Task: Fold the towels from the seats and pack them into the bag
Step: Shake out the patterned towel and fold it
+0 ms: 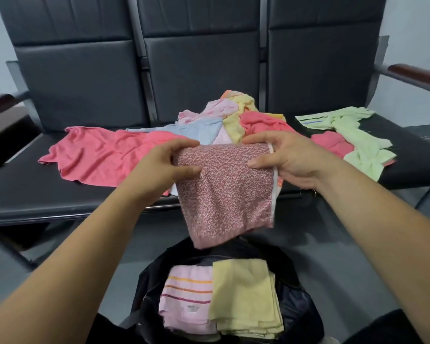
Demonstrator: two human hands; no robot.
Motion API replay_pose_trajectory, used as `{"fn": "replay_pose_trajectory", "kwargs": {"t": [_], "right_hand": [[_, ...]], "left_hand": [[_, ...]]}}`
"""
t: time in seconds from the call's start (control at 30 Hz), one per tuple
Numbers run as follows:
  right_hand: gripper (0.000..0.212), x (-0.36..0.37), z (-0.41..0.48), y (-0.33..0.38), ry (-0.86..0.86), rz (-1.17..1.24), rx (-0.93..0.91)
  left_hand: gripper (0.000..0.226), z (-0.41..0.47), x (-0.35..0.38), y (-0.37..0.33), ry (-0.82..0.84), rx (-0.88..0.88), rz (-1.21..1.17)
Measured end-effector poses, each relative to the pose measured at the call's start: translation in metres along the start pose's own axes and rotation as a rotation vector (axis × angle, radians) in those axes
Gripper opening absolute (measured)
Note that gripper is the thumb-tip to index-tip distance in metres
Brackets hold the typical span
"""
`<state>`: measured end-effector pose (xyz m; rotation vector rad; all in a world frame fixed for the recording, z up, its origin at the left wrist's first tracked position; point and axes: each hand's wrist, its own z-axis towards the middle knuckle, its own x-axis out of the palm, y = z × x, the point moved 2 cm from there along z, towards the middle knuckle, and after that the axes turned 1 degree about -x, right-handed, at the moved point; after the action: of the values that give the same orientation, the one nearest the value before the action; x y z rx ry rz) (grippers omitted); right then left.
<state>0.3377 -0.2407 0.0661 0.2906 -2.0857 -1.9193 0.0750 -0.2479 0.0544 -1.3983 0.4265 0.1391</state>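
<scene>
**Black bag below, speckled towel held above it**

Black bag (pixel 299 302) lies nearest to the camera, at the bottom of the head view, with its mouth open. Two folded towels lie inside it side by side and touching: a pink striped towel (pixel 186 294) on the left and a yellow towel (pixel 243 294) on the right.

Above the bag, both arms reach forward and hold up a speckled pink towel (pixel 224 194). It hangs doubled, and its lower edge is just over the far rim of the bag. The left hand (pixel 166 167) pinches the upper left corner, with the fingers (pixel 184 144) curled over the top edge and the thumb pressed on the front. The right hand (pixel 288 160) grips the upper right corner in the same way, next to the white hem of the towel.

Behind the hands stands a row of dark seats (pixel 85 192) with padded backs. On the left seat a coral towel (pixel 104 155) lies spread out and wrinkled. On the middle seat there is a loose heap of towels (pixel 224 120) in pink, light blue, yellow and coral. On the right seat lie crumpled light green towels (pixel 353 135), and a small coral towel (pixel 330 142) is partly under them. A brown armrest (pixel 417 75) shows at the right end of the row.
</scene>
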Motion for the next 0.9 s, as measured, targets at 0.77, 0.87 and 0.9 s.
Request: {"fn": "replay_pose_trajectory", "kwargs": {"t": [0.77,0.87,0.9], "right_hand": [[0.066,0.002,0.001,0.005,-0.119,-0.308,-0.162],[0.062,0.007,0.0,0.01,-0.24,-0.845,-0.223],[0.058,0.008,0.0,0.012,-0.27,-0.873,-0.239]], "left_hand": [[0.068,-0.005,0.008,-0.001,-0.096,-0.01,0.263],[0.036,-0.004,0.004,-0.001,-0.164,0.064,0.316],[0.029,-0.004,0.003,-0.001,-0.174,0.088,0.31]]}}
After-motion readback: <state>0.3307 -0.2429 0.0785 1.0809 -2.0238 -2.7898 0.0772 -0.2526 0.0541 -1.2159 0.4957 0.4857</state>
